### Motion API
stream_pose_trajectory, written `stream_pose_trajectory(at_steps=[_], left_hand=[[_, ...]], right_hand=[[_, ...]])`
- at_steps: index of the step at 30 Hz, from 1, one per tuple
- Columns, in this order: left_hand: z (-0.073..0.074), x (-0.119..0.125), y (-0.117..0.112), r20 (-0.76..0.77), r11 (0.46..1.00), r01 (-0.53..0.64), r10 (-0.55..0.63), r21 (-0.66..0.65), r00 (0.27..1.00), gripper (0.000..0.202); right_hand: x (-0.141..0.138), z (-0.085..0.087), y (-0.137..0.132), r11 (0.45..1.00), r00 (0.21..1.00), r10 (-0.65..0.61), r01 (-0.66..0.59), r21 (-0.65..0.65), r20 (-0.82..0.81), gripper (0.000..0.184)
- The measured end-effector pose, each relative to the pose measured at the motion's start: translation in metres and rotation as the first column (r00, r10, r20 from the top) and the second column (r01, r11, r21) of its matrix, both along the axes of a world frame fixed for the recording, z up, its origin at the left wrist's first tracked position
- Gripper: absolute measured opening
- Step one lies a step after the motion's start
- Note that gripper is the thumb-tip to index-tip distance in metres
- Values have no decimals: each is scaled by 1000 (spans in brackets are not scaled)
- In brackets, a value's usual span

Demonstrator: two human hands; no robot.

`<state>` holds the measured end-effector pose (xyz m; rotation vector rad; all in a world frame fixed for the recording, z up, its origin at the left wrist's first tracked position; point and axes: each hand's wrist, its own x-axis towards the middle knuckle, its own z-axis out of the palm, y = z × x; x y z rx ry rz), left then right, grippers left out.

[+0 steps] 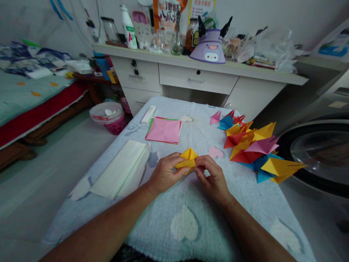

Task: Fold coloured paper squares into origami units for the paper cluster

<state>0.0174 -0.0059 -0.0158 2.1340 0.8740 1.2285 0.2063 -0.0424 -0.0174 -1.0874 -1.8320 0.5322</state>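
A partly folded piece of yellow origami paper (189, 155) is held up between both hands above the cloth-covered table (185, 222). My left hand (167, 173) pinches its left side, thumb in front and fingers behind. On the right edge, my right hand (213, 177) grips the paper between thumb and fingertips. Just beyond the hands lies a stack of square coloured paper (164, 130), pink on top with red and green edges showing. To the right sits a cluster of folded paper cranes (247, 145) in yellow, red, blue and pink.
A white paper bag or folded sheet (121, 169) lies left of my hands, with a small white box (148, 114) farther back. Behind stands a white drawer desk (198, 75) crowded with bottles and jars. A pink bin (114, 122) is at left, a washing machine (324, 149) at right.
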Motion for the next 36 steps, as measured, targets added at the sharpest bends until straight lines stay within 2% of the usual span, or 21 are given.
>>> stream_pose_trajectory(at_steps=[4, 6, 10, 12, 13, 15, 17, 20, 23, 26, 28, 29, 32, 36], left_hand=[[-4, 1, -2, -11, 998, -31, 31, -47, 999, 10], [-6, 1, -3, -14, 994, -47, 46, -94, 999, 16], [-6, 3, -7, 75, 973, -54, 73, -225, 995, 60], [-4, 6, -7, 174, 944, -6, 67, -329, 982, 79], [-4, 7, -7, 232, 919, 35, 62, -393, 971, 82], [-3, 9, -4, 362, 851, 145, 57, -505, 930, 78], [-5, 10, -1, 455, 779, 258, 39, -572, 890, 61], [-8, 11, 1, 445, 717, 319, -13, -620, 895, 30], [-11, 11, 0, 362, 736, 249, -6, -629, 932, 21], [-11, 12, -2, 294, 773, 182, 6, -608, 956, 19], [-11, 12, -3, 259, 789, 170, -14, -590, 966, 20], [-11, 13, -3, 241, 798, 166, -27, -579, 970, 21], [-10, 14, -5, 160, 825, 123, -40, -552, 986, 19], [-8, 14, -5, 79, 833, 63, -23, -550, 997, 13]], right_hand=[[-1, -2, -2, 994, 995, -61, 54, -90, -79, 13], [-2, -2, -3, 991, 994, -60, 49, -125, -93, 15], [-2, -1, -2, 988, 997, -60, 51, -146, -54, 7], [-2, -1, -1, 985, 994, -81, 70, -156, -68, 5], [-2, -2, 0, 983, 992, -89, 74, -169, -87, 5], [-3, -3, 1, 977, 986, -99, 71, -203, -132, 7], [-3, -5, 2, 971, 980, -104, 64, -229, -168, 9], [-3, -7, 2, 967, 978, -103, 55, -249, -182, 10], [-3, -6, 1, 974, 977, -105, 65, -215, -183, 9], [-2, -4, 1, 979, 968, -192, 178, -97, -161, 32], [0, -1, 2, 977, 969, -211, 206, -51, -130, 44], [0, 0, 2, 982, 975, -188, 183, -51, -115, 43], [1, 3, 3, 993, 991, -77, 66, -102, -106, 15], [1, 5, 4, 985, 989, -13, -14, -173, -150, 23]])
